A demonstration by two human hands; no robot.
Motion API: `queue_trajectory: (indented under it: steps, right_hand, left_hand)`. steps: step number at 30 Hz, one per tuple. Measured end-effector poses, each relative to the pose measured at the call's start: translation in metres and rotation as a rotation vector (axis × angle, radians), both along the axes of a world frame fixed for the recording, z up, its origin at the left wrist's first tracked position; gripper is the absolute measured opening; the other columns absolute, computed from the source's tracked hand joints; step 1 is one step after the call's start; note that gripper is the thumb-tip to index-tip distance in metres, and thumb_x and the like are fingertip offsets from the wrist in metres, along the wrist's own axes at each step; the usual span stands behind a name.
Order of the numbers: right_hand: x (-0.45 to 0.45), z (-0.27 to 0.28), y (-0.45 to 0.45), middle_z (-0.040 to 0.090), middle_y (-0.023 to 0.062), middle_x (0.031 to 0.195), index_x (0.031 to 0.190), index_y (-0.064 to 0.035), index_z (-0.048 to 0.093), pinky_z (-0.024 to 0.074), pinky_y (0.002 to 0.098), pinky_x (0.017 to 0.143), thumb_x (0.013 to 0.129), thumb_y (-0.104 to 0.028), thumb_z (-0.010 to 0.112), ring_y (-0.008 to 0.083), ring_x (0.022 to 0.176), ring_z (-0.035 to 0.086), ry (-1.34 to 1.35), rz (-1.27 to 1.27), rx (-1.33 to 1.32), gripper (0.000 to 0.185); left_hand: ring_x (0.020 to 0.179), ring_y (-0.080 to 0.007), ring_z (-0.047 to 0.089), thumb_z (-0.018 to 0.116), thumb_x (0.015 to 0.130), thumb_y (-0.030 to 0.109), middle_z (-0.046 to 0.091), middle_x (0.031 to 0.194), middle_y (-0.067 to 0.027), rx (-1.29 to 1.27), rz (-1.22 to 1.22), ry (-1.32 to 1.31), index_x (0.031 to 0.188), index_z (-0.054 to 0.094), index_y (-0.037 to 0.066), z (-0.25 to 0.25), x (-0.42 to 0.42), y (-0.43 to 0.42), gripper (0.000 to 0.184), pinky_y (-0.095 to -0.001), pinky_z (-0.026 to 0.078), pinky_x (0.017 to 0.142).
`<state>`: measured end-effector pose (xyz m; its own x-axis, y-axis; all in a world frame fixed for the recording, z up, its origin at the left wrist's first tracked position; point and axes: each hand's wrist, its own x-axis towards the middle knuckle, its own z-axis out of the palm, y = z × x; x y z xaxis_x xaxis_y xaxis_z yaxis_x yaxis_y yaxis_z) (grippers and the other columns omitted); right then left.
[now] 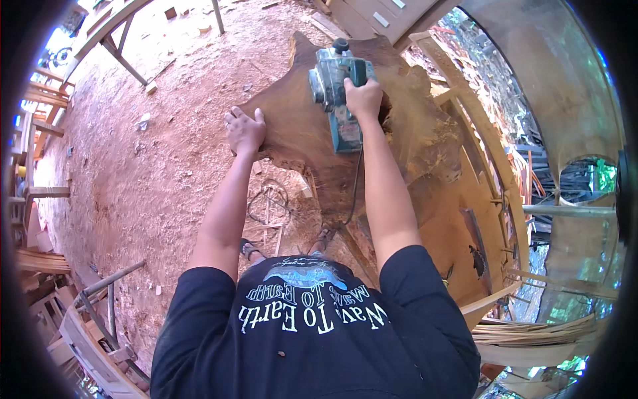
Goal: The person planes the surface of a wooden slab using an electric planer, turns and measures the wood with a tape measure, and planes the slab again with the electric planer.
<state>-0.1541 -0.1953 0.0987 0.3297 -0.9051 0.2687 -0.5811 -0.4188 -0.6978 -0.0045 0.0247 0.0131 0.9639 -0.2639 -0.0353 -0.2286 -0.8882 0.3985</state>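
Note:
A teal electric planer [345, 126] rests on a broad brown wood slab [292, 100] with an irregular, natural edge. My right hand [365, 100] is wrapped round the planer's rear handle. From the tool's near end a dark power cord [356, 189] hangs down towards my feet. At the slab's left edge lies my left hand [246, 131], fingers spread over the wood and holding no tool. The planer's underside is hidden against the slab.
Wood shavings cover the ground [166, 120]. A coil of cable [269, 201] lies near my feet. Wooden frames [109, 319] stand at the lower left. On the right are a curved wooden board [488, 173] and a bundle of thin strips [531, 332].

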Motion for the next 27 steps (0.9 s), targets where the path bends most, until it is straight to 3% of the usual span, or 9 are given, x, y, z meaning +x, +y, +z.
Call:
queue_trajectory:
  steps: [8,11,12,14,18,24,27]
  right_hand:
    - [0.057,0.000,-0.062,0.072,0.0276,0.097,0.098,0.0030,0.071,0.0547,0.0490,0.085,0.082,-0.038,0.074,0.0426,0.096,0.070,-0.029,0.016,-0.012,0.044]
    - [0.055,-0.013,-0.072,0.072,0.0282,0.097,0.101,0.0035,0.069,0.0542,0.0495,0.085,0.084,-0.041,0.072,0.0441,0.097,0.069,-0.101,0.098,0.127,0.047]
    - [0.057,-0.028,-0.073,0.065,0.0137,0.057,0.084,0.0033,0.067,0.0538,0.0396,0.058,0.093,-0.045,0.065,0.0259,0.049,0.067,-0.148,0.092,-0.037,0.049]
    - [0.032,-0.044,-0.055,0.065,0.0148,0.059,0.088,0.0040,0.066,0.0539,0.0409,0.058,0.094,-0.046,0.063,0.0263,0.048,0.066,-0.075,0.053,-0.033,0.050]
    - [-0.055,-0.008,0.062,0.069,0.0324,0.095,0.105,0.0084,0.062,0.0530,0.0512,0.080,0.097,-0.046,0.059,0.0483,0.094,0.067,-0.097,0.102,0.093,0.056]
    - [-0.165,0.006,0.203,0.069,0.0323,0.096,0.116,0.0105,0.059,0.0537,0.0495,0.078,0.097,-0.038,0.063,0.0481,0.094,0.068,-0.098,0.036,0.069,0.053]
    - [-0.178,0.001,0.220,0.069,0.0316,0.096,0.116,0.0103,0.059,0.0537,0.0496,0.077,0.097,-0.038,0.063,0.0484,0.092,0.068,-0.036,-0.030,0.140,0.052]
  left_hand:
    - [0.118,-0.0409,0.059,0.056,0.094,0.049,0.051,0.129,-0.0256,-0.028,-0.012,0.025,0.133,0.042,-0.004,0.013,-0.003,0.001,0.068,-0.0492,0.052,0.096]
    - [0.119,-0.0417,0.058,0.056,0.094,0.048,0.049,0.131,-0.0264,-0.028,-0.019,0.021,0.134,0.042,-0.004,0.015,-0.003,0.003,0.067,-0.0493,0.051,0.097]
    - [0.119,-0.0418,0.058,0.056,0.094,0.048,0.049,0.131,-0.0266,-0.045,-0.022,0.028,0.134,0.041,-0.004,0.014,-0.002,0.003,0.067,-0.0493,0.051,0.098]
    - [0.119,-0.0421,0.058,0.055,0.094,0.048,0.049,0.131,-0.0271,-0.066,-0.037,0.055,0.134,0.041,-0.005,0.011,0.002,0.001,0.068,-0.0492,0.050,0.099]
    - [0.118,-0.0421,0.059,0.055,0.094,0.050,0.049,0.131,-0.0273,-0.039,-0.042,0.044,0.135,0.040,-0.006,0.014,0.001,0.002,0.070,-0.0482,0.051,0.097]
    - [0.119,-0.0425,0.058,0.054,0.095,0.051,0.050,0.131,-0.0270,-0.047,-0.022,0.067,0.132,0.044,-0.003,0.012,0.000,0.002,0.067,-0.0492,0.049,0.099]
    - [0.119,-0.0432,0.058,0.054,0.095,0.050,0.050,0.131,-0.0274,-0.044,-0.014,0.031,0.132,0.043,-0.004,0.010,0.001,0.000,0.066,-0.0492,0.050,0.098]
